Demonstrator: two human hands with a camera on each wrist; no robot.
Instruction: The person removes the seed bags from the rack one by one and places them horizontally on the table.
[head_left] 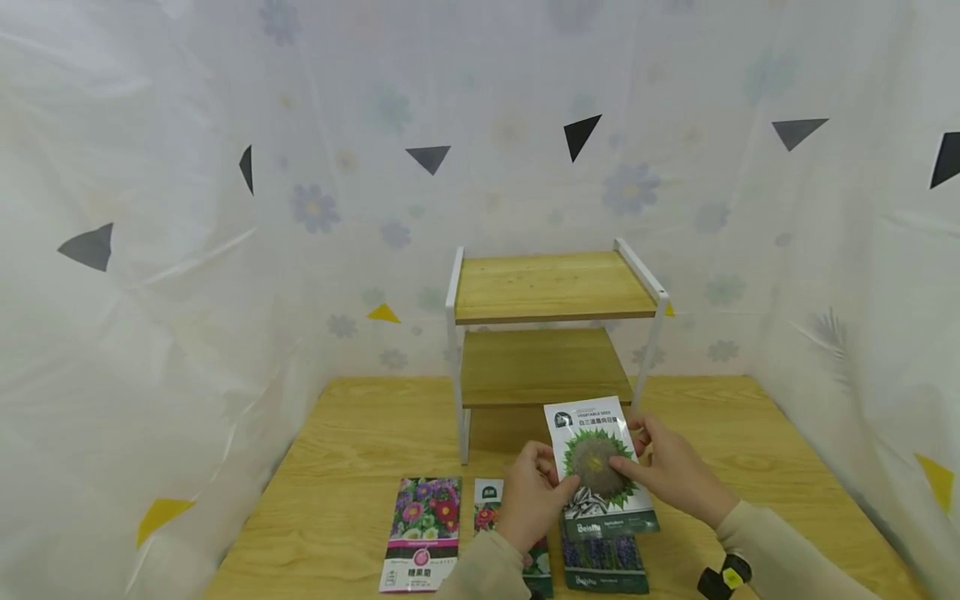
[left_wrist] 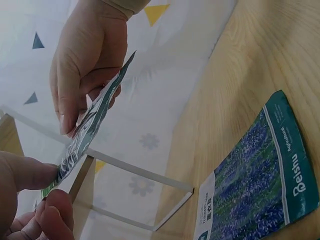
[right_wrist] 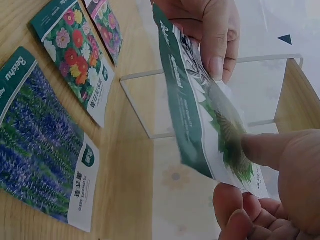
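Note:
Both hands hold a white seed packet with a sunflower head printed on it and a green bottom band, tilted up above the table. My left hand pinches its left edge, thumb on the front. At the opposite edge my right hand pinches it, thumb on the printed flower head. Under it lies a seed packet with purple flower spikes, its upper part hidden in the head view. A packet with red and mixed flowers lies partly behind my left hand. Farther left lies a pink-banded flower seed packet.
A two-tier wooden shelf with a white frame stands at the back of the wooden table, just beyond the held packet. White patterned sheeting surrounds the table on the back and sides. A black strap device is on the right wrist.

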